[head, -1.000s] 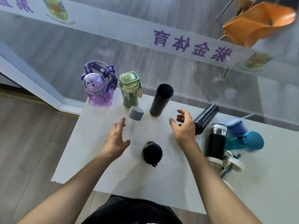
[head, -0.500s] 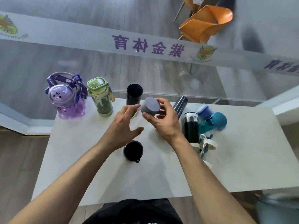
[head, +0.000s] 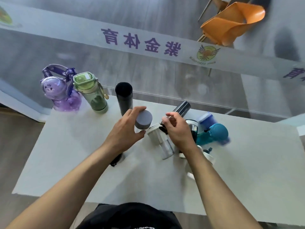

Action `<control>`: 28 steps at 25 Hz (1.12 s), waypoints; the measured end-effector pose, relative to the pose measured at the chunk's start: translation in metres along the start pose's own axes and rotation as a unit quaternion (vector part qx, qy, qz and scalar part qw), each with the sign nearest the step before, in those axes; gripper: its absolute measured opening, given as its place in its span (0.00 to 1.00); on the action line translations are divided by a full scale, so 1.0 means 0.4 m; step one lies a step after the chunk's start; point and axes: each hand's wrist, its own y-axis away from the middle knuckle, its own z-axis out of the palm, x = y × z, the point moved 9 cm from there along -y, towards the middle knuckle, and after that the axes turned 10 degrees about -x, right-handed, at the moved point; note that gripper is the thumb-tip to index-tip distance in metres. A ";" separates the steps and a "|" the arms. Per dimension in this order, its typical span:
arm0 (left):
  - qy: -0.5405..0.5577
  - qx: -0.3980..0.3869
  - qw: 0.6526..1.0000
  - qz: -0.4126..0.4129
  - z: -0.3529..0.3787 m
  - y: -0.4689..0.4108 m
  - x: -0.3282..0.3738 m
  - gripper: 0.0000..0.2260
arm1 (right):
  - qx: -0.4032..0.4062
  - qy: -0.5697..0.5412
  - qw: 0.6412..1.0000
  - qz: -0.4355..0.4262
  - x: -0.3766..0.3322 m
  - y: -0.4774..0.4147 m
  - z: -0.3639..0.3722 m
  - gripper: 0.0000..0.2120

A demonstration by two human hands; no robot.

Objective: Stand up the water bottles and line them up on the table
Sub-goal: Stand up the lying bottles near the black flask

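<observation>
Left hand (head: pixel 125 129) fingers now wrapped on the grey-capped bottle (head: pixel 143 120), handed over from the right. Right hand (head: pixel 177 129) now pinches the clear bottle (head: pixel 162 142) mid-frame. Three bottles stand upper left on the worktop (head: pixel 74 154); I'd place next beside them.

Purple cartoon-face bottle (head: pixel 61 92), green bottle (head: pixel 92 91), black flask (head: pixel 124 97), grey cap (head: pixel 143 120), teal bottle (head: pixel 212 134), white table (head: pixel 66 154).

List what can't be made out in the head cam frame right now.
- Black bottle, head view: mostly hidden under the left forearm.
- Blue bottles: motion-blurred; shapes and lids unclear.
- White-lidded items: covered by the right forearm.
- Right hand: grip on the clear bottle is hidden by the hand's back.
</observation>
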 end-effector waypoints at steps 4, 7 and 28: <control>-0.041 0.040 0.994 -0.089 0.069 0.026 -0.011 0.29 | -0.145 0.254 0.950 0.112 0.184 -0.038 0.103 0.23; -0.031 0.051 0.987 -0.150 0.129 0.068 -0.035 0.29 | -0.187 0.310 0.922 0.135 0.251 -0.020 0.164 0.27; -0.032 0.081 0.979 -0.183 0.174 0.119 -0.046 0.27 | -0.177 0.637 0.737 -0.141 0.225 -0.268 0.137 0.29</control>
